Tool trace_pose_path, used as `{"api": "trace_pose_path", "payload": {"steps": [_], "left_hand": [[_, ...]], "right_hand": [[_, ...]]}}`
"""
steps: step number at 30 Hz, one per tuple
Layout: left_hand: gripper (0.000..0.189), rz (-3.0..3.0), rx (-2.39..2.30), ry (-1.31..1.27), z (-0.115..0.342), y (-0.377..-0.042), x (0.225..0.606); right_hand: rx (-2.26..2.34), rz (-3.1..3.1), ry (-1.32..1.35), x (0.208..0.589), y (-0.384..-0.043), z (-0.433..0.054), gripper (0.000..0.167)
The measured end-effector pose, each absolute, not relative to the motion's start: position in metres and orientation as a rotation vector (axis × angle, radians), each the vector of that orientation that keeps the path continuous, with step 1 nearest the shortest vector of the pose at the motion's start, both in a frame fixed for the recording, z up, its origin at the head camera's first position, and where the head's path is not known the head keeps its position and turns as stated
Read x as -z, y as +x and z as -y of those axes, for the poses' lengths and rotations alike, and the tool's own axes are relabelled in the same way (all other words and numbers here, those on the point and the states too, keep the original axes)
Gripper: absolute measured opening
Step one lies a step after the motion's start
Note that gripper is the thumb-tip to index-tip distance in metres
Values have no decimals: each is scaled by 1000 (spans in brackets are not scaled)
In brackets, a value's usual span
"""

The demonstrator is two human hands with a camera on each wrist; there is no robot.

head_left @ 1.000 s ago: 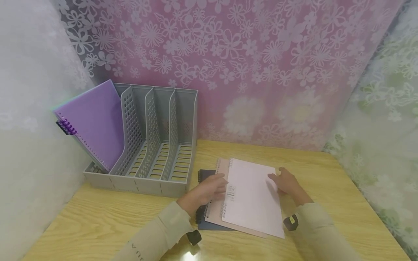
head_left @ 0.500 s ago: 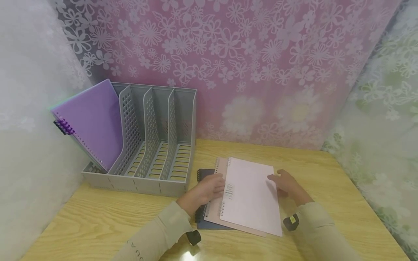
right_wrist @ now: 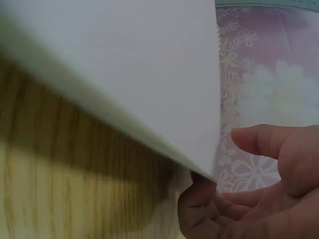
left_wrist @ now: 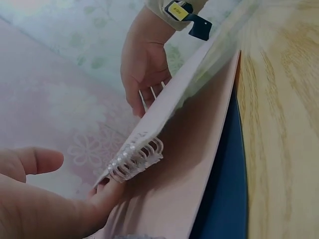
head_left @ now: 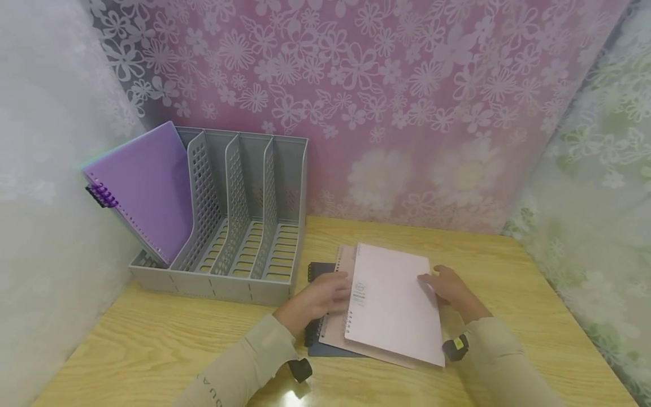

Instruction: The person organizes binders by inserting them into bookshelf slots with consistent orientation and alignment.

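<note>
A pale pink spiral notebook (head_left: pixel 394 305) is raised at a tilt above a darker pink spiral notebook (head_left: pixel 333 328). Below both lies a dark blue notebook (head_left: pixel 338 349), mostly hidden. At the pale notebook's coil is my left hand (head_left: pixel 322 297); in the left wrist view its fingertips touch under the rings (left_wrist: pixel 134 159) and its thumb stands away. My right hand (head_left: pixel 450 287) holds the opposite edge. From the right wrist, its fingers (right_wrist: pixel 199 204) show bent beneath that edge, with the thumb raised apart from the cover.
On the left of the wooden table (head_left: pixel 168 339) stands a grey file holder (head_left: pixel 213 285) with several upright slots. A purple spiral notebook (head_left: pixel 147 186) leans in its leftmost slot. Flowered cloth (head_left: pixel 356 113) hangs behind the table and along its sides.
The hands keep nearly the same places. The pale pink notebook shifts only slightly between them, and the other notebooks stay put.
</note>
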State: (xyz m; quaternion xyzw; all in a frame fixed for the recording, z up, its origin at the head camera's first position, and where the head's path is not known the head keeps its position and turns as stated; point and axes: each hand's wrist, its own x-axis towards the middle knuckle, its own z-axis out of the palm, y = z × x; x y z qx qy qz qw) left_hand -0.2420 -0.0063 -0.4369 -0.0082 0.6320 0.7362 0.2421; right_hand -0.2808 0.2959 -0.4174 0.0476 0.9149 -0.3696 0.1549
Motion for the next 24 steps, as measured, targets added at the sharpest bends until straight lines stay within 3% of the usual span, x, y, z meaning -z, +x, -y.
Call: {"api": "trace_pose_path", "payload": {"steps": [24], "left_hand": [[65, -1750, -2026, 188, 18, -246, 428]], "right_hand": [[1563, -2494, 36, 405, -271, -281, 67]]}}
